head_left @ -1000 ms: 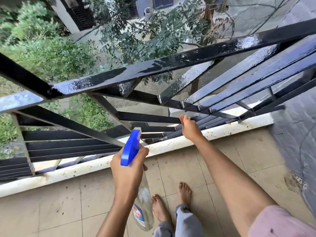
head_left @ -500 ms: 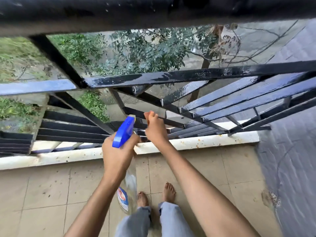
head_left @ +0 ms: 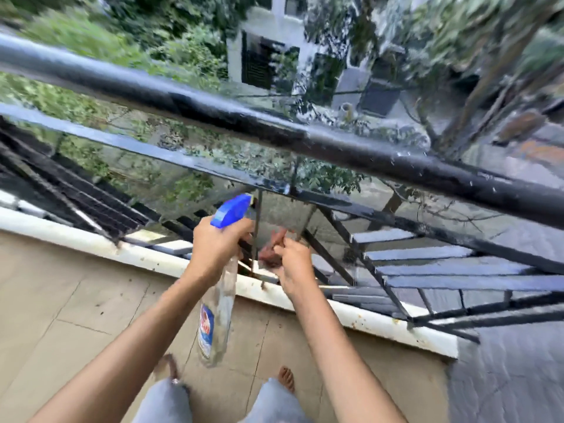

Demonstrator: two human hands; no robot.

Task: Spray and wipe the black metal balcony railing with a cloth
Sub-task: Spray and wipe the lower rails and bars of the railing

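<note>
Head view: left hand (head_left: pixel 215 248) is gripping clear spray bottle (head_left: pixel 220 303) at its blue trigger head; fill level is unreadable in the blur. Right hand (head_left: pixel 296 262) is pinching reddish cloth (head_left: pixel 268 257) against a thin lower bar of the black railing (head_left: pixel 335 145).

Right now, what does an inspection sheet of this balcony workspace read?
Surface: beige tiled floor, speckled; white kerb, stained.
Job's things: black railing wet with droplets; spray bottle, blue trigger head, clear body; cloth unclear, a blurred reddish-brown patch by the right hand may be it.
Clutter: nothing seen.
Grippers: left hand grips the bottle's neck; right hand curled round a thin railing bar.
Cables: nothing seen.
Surroundings: trees, white building below; view motion-blurred.
</note>
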